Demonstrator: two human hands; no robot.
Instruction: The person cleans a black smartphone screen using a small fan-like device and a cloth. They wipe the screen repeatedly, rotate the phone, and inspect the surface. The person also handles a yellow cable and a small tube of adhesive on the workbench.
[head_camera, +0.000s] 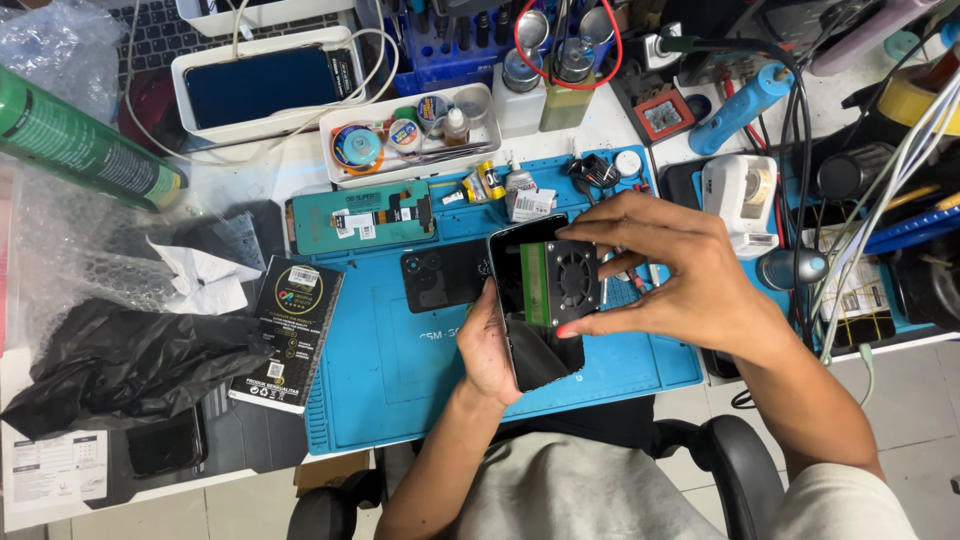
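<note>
Phone (530, 345) held upright over blue mat (400, 370), long axis running near to far, gripped by left hand (487, 350), fan block (562, 283) pinched against it by right hand (690, 280) fingers.

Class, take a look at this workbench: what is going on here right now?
A person seated at a cluttered repair bench holds a smartphone upright-ish in the left hand, over a blue work mat. The right hand presses a small black fan unit with a green side against the phone's dark screen. On the mat behind lie a black phone back cover and a teal-backed display part. A dark retail box sits at the mat's left edge.
</note>
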